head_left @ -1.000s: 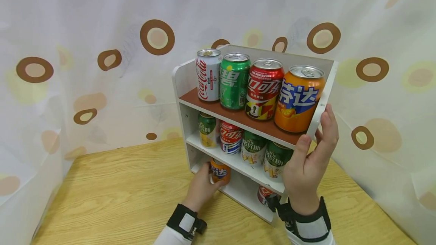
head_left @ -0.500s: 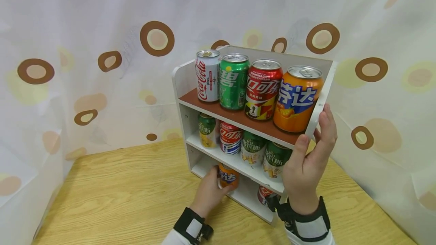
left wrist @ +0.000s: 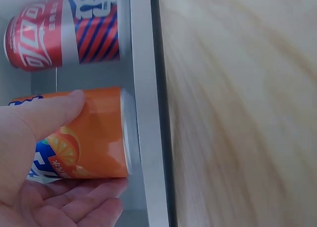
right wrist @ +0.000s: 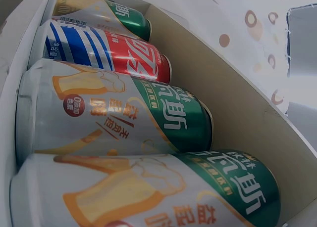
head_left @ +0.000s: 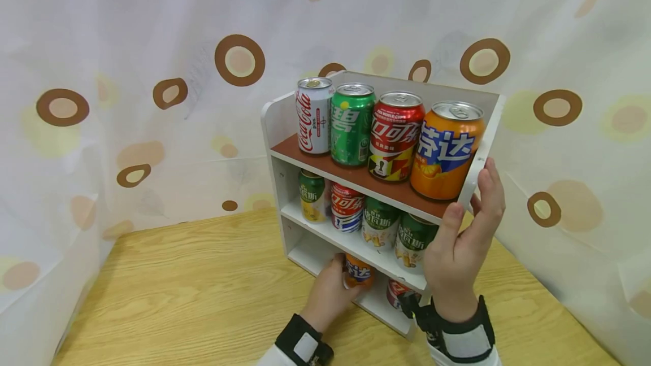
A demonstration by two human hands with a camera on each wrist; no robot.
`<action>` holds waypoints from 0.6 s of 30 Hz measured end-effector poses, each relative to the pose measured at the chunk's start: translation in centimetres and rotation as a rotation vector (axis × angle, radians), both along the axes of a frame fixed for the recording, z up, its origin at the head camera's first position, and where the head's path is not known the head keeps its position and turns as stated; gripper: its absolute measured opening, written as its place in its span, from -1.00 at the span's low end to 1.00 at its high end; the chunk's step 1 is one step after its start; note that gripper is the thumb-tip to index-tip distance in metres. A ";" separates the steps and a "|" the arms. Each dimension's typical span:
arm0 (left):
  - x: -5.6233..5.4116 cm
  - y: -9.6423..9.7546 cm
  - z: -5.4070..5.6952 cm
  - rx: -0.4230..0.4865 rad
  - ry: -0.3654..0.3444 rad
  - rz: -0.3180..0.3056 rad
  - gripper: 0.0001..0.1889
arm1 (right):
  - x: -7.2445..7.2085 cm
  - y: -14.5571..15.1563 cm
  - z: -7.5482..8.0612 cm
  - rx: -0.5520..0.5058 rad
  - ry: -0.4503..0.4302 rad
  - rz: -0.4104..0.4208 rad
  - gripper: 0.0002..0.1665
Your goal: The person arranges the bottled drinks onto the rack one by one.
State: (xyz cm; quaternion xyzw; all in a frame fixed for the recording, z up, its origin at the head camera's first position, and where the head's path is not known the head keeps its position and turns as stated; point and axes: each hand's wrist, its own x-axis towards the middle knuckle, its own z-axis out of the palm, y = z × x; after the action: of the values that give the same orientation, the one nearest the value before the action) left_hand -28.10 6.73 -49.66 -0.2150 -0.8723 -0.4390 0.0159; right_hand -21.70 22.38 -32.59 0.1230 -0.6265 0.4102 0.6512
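My left hand (head_left: 333,292) grips an orange soda can (head_left: 359,271) on the bottom shelf, thumb on one side and fingers on the other. In the left wrist view that orange can (left wrist: 99,133) stands apart from a red cola can (left wrist: 64,31) with blue stripes. My right hand (head_left: 460,253) rests against the right side panel of the white shelf rack (head_left: 351,182), thumb at its front edge and fingers outside. On the top shelf, near that hand, stands another orange can (head_left: 447,151). The right hand itself is outside the right wrist view.
Beside the orange can on top are a red can (head_left: 395,137), a green can (head_left: 352,124) and a white can (head_left: 313,116). The middle shelf bears several cans (head_left: 380,222). A wooden table (head_left: 193,281) lies beneath, and a patterned cloth (head_left: 168,33) hangs behind.
My left hand has moved right along the bottom shelf with the orange can, closer to the red can. The right hand has kept its place on the side panel.
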 end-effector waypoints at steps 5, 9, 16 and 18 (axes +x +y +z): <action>0.4 0.7 0.1 0.009 -0.016 -0.011 -0.24 | 0.0 0.0 0.0 -0.002 -0.002 0.002 -0.47; 0.6 1.1 0.0 0.003 -0.003 -0.006 -0.22 | 0.0 -0.1 -0.1 0.000 -0.006 0.004 -0.48; 1.0 1.9 -0.2 -0.015 0.012 -0.001 -0.21 | 0.0 -0.1 0.0 -0.008 -0.001 0.007 -0.47; 1.1 2.1 -0.1 -0.027 0.002 -0.001 -0.20 | 0.0 -0.1 0.0 -0.011 -0.003 0.009 -0.47</action>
State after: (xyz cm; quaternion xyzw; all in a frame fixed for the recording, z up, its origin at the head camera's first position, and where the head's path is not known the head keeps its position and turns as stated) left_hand -27.02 8.81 -49.77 -0.2163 -0.8779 -0.4270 0.0137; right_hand -21.67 22.26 -32.56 0.1216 -0.6246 0.4169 0.6491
